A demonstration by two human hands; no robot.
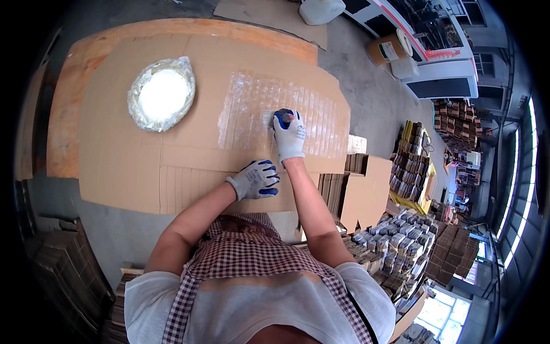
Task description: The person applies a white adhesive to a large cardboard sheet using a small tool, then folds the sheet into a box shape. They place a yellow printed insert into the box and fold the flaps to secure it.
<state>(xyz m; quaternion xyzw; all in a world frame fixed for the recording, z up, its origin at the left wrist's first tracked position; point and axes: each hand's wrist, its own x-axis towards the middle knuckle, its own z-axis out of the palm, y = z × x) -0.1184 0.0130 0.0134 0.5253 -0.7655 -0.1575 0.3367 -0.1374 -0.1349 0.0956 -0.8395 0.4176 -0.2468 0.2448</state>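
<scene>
A large sheet of brown cardboard (189,155) covers the worktable in front of me. On its right half, rows of cardboard pieces (240,109) carry a shiny, whitish, wet-looking coat. My right hand (289,135), in a white and blue glove, is closed around what looks like a dark-handled brush (284,116), its pale end down on the coated rows. The grip hides most of it. My left hand (256,180), gloved alike, lies on the cardboard's near edge with its fingers apart and nothing in them. A round, plastic-wrapped dish (163,93) of bright white stuff sits at the left.
An orange-brown wooden board (63,137) shows beneath the cardboard. By the table's right end stand folded cardboard pieces (366,192). Tied cardboard stacks (395,243) lie farther right. A brown drum (389,49) and a white machine (441,86) stand at the far right.
</scene>
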